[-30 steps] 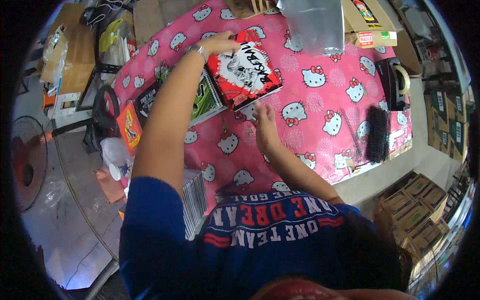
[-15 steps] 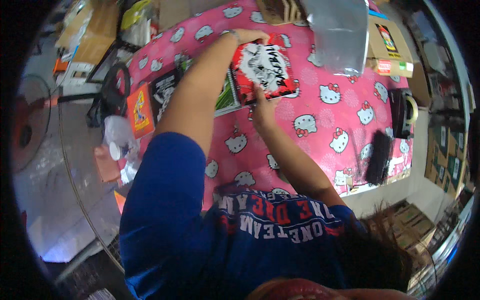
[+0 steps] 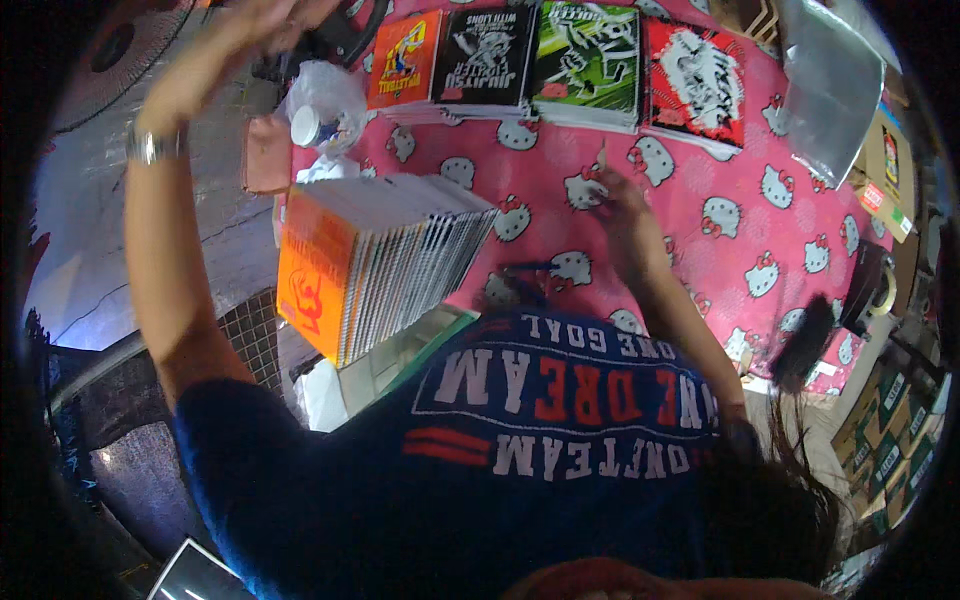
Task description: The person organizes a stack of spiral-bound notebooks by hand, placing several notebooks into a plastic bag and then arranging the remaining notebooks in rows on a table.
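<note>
My left hand (image 3: 285, 25) is raised at the upper left, empty, its fingers stretched out and slightly blurred. Over the pink tablecloth (image 3: 680, 240), my right hand (image 3: 625, 205) holds nothing, with its index finger extended and the others loosely bent. Beyond it stand stacks of books side by side: orange (image 3: 404, 60), black (image 3: 484, 58), green (image 3: 587, 65) and red-and-white (image 3: 695, 85). Nearer, at the left, a long row of orange-covered spiral-bound books (image 3: 318, 270) leans upright, partly in or on a pale green-edged box (image 3: 400, 350).
A clear plastic bag (image 3: 325, 95) and a white cup (image 3: 306, 126) sit by the table's left edge. Grey plastic sheets (image 3: 833, 85), a cardboard box (image 3: 883, 165) and a tape roll (image 3: 884, 293) lie at the right. A fan (image 3: 115, 50) stands at the far left.
Both hands have let go of the red-and-white book, which now lies at the right end of the row. My left hand swung far left; the view turned toward the orange spiral-bound books.
</note>
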{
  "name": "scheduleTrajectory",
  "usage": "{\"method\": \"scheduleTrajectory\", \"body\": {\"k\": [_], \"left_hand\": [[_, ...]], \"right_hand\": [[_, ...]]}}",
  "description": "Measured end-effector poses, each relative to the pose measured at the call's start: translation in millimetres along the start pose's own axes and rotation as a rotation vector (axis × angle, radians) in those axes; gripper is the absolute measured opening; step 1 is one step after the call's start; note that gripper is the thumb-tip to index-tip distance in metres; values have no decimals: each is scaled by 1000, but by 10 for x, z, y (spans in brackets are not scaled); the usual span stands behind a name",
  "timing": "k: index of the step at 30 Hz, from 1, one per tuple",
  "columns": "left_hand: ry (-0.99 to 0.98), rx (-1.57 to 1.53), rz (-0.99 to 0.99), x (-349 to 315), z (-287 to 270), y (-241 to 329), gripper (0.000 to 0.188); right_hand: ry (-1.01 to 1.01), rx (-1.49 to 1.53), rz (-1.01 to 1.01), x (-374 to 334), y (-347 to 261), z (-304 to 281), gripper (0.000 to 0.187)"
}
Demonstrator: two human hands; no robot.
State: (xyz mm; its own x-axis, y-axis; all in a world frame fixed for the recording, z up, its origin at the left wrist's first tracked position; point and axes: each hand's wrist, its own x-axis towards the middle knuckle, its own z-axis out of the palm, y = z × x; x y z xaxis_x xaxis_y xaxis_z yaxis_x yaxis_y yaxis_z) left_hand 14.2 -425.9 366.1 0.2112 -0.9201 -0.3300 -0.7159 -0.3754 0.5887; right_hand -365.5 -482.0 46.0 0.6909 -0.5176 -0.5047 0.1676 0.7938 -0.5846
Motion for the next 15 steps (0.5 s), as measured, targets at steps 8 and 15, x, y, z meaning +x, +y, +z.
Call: {"method": "scheduleTrajectory", "body": {"k": [8,15], "left_hand": [[-108,-707,-490,-1884,867,-1994,71],[-95,-963,-561,-1947,1256,-2309,73]], "right_hand": [[-567,-395,434,-729,438,1300,65],[-625,-128,213,-781,770,1860,71]]}}
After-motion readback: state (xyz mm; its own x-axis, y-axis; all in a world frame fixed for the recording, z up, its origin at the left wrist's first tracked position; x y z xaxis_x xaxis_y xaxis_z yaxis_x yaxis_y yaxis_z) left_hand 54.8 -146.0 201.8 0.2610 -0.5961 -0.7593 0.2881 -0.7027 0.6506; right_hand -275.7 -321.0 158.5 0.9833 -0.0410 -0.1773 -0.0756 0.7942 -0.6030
